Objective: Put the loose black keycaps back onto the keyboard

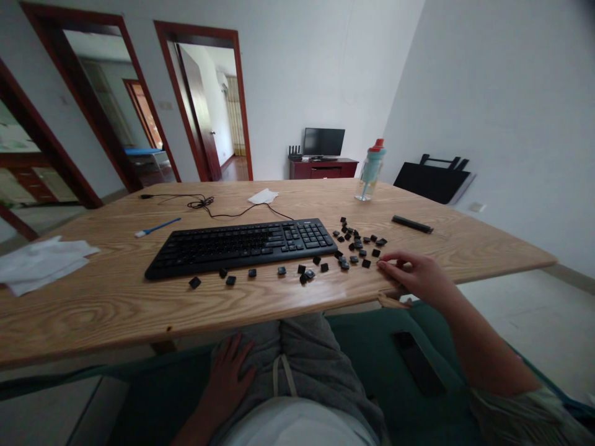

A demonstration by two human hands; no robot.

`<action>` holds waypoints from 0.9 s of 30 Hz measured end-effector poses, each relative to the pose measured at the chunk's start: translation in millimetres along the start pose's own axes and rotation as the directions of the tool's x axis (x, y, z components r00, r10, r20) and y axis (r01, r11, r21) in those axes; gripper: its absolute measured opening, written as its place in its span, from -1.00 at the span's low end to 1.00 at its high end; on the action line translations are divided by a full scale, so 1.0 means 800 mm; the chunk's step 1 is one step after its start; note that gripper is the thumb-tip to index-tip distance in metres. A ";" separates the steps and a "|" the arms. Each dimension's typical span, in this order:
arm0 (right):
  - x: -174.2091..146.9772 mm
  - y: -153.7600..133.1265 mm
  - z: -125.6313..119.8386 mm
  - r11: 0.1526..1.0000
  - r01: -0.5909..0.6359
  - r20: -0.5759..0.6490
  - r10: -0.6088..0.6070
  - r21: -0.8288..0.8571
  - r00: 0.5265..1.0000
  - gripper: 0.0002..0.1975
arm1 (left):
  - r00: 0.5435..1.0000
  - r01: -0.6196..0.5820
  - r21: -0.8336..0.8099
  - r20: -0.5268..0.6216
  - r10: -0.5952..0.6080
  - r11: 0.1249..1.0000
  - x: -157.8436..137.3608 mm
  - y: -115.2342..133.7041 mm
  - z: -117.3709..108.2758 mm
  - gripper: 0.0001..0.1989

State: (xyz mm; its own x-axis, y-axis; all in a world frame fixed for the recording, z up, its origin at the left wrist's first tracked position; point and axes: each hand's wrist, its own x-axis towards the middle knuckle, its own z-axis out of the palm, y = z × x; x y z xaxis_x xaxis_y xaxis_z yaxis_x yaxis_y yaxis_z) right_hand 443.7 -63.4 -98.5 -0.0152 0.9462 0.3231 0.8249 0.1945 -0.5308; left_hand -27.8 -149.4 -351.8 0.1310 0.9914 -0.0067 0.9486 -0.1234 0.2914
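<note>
My right hand [411, 272] rests at the table's front edge, thumb and fingertips drawn together beside scattered black keycaps [366, 264]. Whatever is between those fingertips, if anything, is too small to make out. My left hand [235, 371] lies on my thigh with its fingers spread, holding nothing. A black keyboard [244, 244] sits a little left of centre on the table, its cable [232, 214] running off behind it. Loose keycaps lie in a cluster right of the keyboard and in a loose row along its front edge.
On the wooden table [116, 310] lie a blue-handled brush [158, 228], white tissues [46, 263], a small white paper [263, 196] and a slim black tool [411, 224]. A water bottle [370, 170] stands at the back right. A phone [418, 363] lies on the green seat [362, 337].
</note>
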 end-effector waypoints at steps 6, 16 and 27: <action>0.004 0.008 -0.005 0.999 0.054 -0.020 -0.054 0.007 0.998 -0.56 | 1.000 0.006 0.003 0.024 -0.006 1.000 0.000 0.004 -0.006 -0.47; 0.029 0.003 -0.017 0.988 0.116 -0.066 -0.123 -0.102 0.990 -0.61 | 1.000 0.005 0.008 0.015 -0.005 1.000 0.002 0.003 -0.004 -0.46; 0.130 -0.099 0.012 0.845 0.294 0.383 -0.116 -0.447 0.916 -0.69 | 1.000 0.008 -0.013 0.020 -0.008 1.000 -0.001 0.002 -0.003 -0.46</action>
State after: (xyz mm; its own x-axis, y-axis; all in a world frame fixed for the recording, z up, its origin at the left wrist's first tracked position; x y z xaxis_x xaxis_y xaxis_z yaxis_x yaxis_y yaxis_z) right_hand 371.5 22.3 -30.1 -0.3262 0.9436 0.0575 0.9451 0.3269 -0.0036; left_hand -26.9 -150.0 -348.6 0.1296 0.9912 -0.0282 0.9457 -0.1150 0.3040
